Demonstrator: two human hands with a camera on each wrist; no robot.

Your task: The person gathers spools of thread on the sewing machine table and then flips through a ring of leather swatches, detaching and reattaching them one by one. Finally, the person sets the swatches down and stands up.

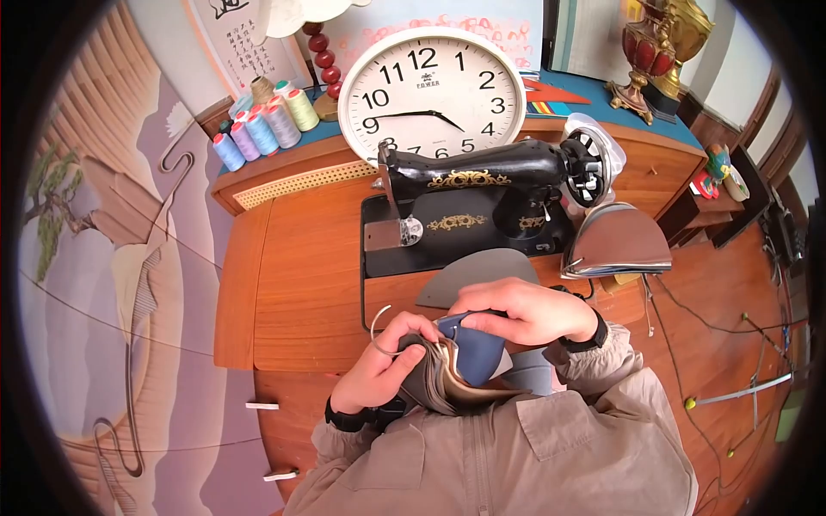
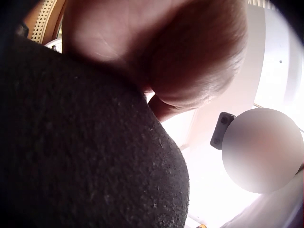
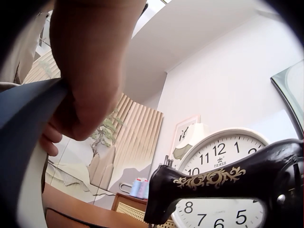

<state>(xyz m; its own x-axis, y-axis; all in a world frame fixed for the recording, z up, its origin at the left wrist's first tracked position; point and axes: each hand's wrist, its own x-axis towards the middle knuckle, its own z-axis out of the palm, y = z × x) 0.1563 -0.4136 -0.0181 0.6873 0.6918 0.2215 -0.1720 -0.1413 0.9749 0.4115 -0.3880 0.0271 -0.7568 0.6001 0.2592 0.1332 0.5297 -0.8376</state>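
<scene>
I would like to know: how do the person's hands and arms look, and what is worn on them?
The left hand and the right hand are bare. There is a black left wristband and a black right wristband. The jacket sleeves are plain beige-brown and wrinkled.

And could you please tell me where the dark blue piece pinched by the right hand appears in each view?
Head: the dark blue piece is below centre, slightly right, pinched by the right hand.
Left wrist: it cannot be seen.
Right wrist: it runs along the left edge.
Shared landmark: the perforated cane panel, upper left in the head view, top left in the left wrist view, bottom, left of centre, in the right wrist view.
</scene>
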